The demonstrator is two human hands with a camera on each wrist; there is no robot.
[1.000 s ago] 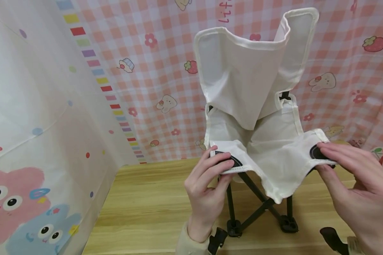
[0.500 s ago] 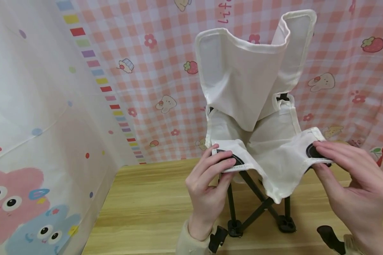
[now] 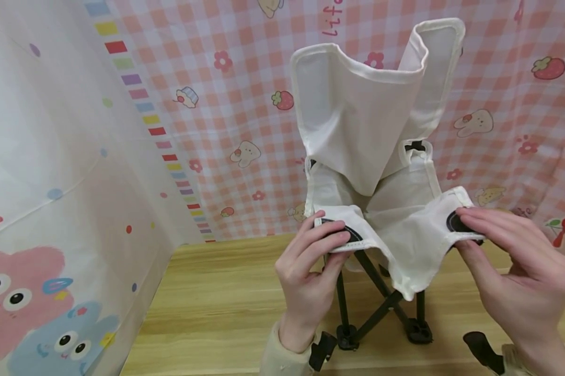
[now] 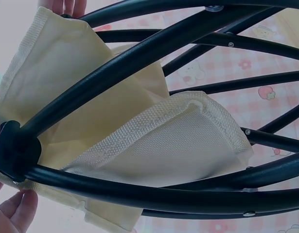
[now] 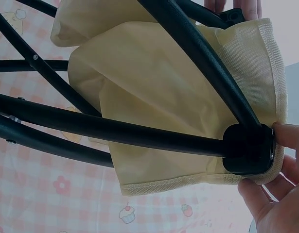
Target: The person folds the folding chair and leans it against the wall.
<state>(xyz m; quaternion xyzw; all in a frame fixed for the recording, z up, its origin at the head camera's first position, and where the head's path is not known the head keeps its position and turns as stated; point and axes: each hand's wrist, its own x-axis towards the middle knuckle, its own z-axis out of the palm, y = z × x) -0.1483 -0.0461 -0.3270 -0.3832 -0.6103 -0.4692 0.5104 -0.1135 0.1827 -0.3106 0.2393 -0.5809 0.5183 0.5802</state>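
A small folding chair with a white fabric seat and back (image 3: 362, 115) stands on crossed black legs (image 3: 342, 303). My left hand (image 3: 306, 277) pinches the seat's front left corner, fingers over a black patch (image 3: 354, 233) and thumb underneath. At the front right corner my right hand (image 3: 527, 266) pinches the fabric by another black patch (image 3: 455, 221). From below, the left wrist view shows a black corner joint (image 4: 15, 150) beside the fingertips. The right wrist view shows a similar joint (image 5: 249, 150) against the fabric, with fingers and thumb around that corner. The seat sags between the hands.
The chair's black feet (image 3: 346, 337) rest on a wood-grain tabletop (image 3: 207, 303). Behind hangs a pink checked curtain (image 3: 244, 104) with cartoon prints. A white printed sheet (image 3: 75, 209) borders the left. Dark straps show at both wrists.
My right hand has shifted left with its seat corner, and the left hand slightly right. The corners are closer together. The top of the backrest has sunk and narrowed slightly; the right foot has moved inward.
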